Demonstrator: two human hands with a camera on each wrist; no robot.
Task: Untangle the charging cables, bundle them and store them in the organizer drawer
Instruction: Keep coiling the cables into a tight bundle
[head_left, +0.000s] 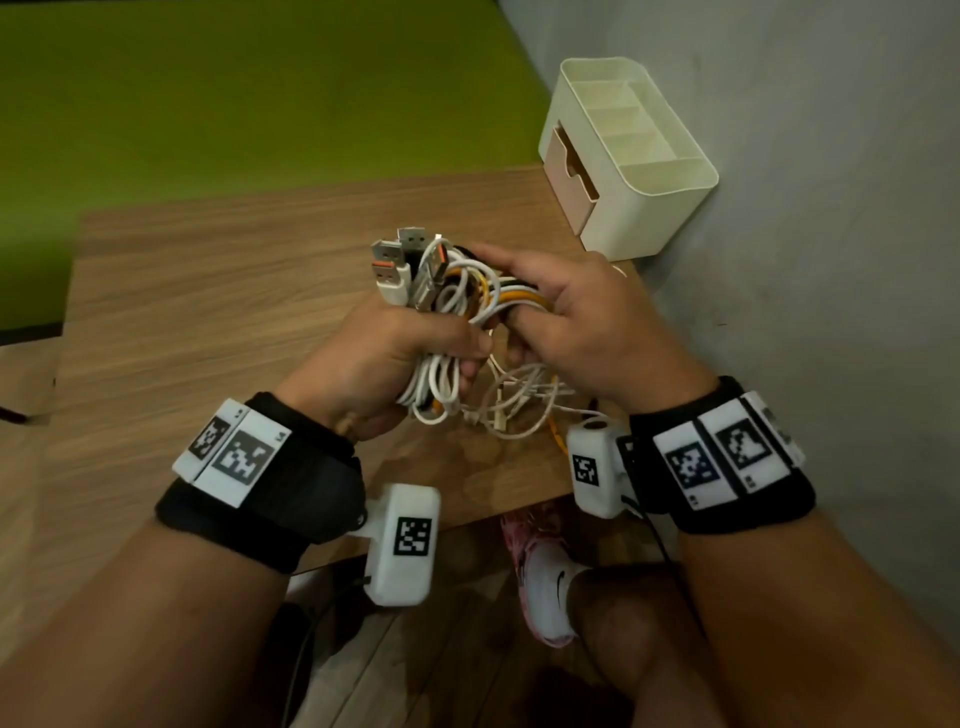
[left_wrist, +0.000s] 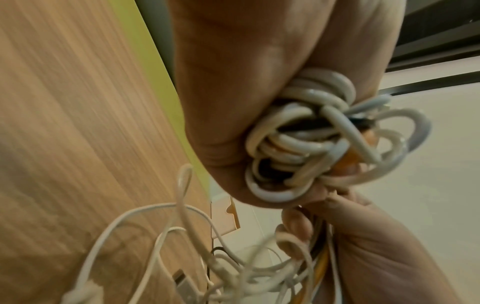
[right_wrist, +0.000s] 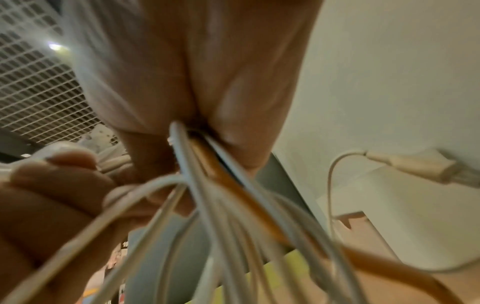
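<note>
A tangle of white, orange and black charging cables (head_left: 457, 296) is held above the wooden table (head_left: 208, 291), several USB plugs (head_left: 400, 260) sticking up at its top left. My left hand (head_left: 395, 353) grips the folded loops (left_wrist: 306, 144) in a fist. Just to the right, my right hand (head_left: 576, 312) pinches a fan of strands (right_wrist: 207, 185) from the same bundle. Loose thin white cable (head_left: 519, 405) hangs down onto the table beneath both hands. The cream organizer (head_left: 649, 182) with its tan drawer (head_left: 569, 176) stands at the table's far right corner; its drawer looks closed.
A grey wall (head_left: 805, 208) runs along the right, close behind the organizer. Green floor or mat (head_left: 234, 93) lies beyond the table. The table's near edge is just below my wrists, with a shoe (head_left: 545, 571) and leg underneath.
</note>
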